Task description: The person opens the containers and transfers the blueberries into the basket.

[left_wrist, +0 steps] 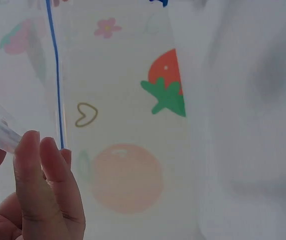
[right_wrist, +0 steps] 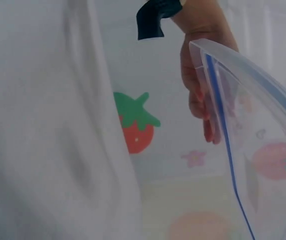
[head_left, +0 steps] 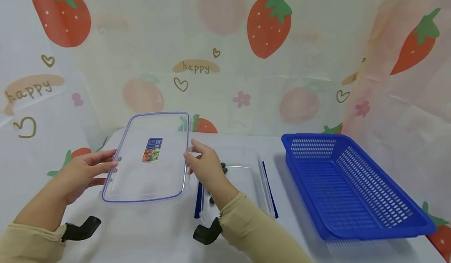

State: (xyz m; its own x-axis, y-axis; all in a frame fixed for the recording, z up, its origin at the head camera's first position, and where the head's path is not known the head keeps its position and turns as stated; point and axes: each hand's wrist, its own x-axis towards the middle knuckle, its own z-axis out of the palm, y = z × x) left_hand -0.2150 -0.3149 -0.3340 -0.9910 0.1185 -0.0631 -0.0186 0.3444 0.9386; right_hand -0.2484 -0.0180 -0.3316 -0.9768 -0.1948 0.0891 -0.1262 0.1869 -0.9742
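A clear plastic lid with a thin blue seal line and a small printed label is held up, tilted, between both hands. My left hand grips its left edge with the fingertips. On the opposite edge, my right hand pinches the lid between thumb and fingers. Behind and below the right hand sits a clear box with dark blue side clips. Several small dark round pieces show in it, partly covered by the right hand and wrist.
A large blue plastic basket with slotted sides stands on the right of the white table. A pale curtain printed with strawberries and hearts hangs behind and at both sides.
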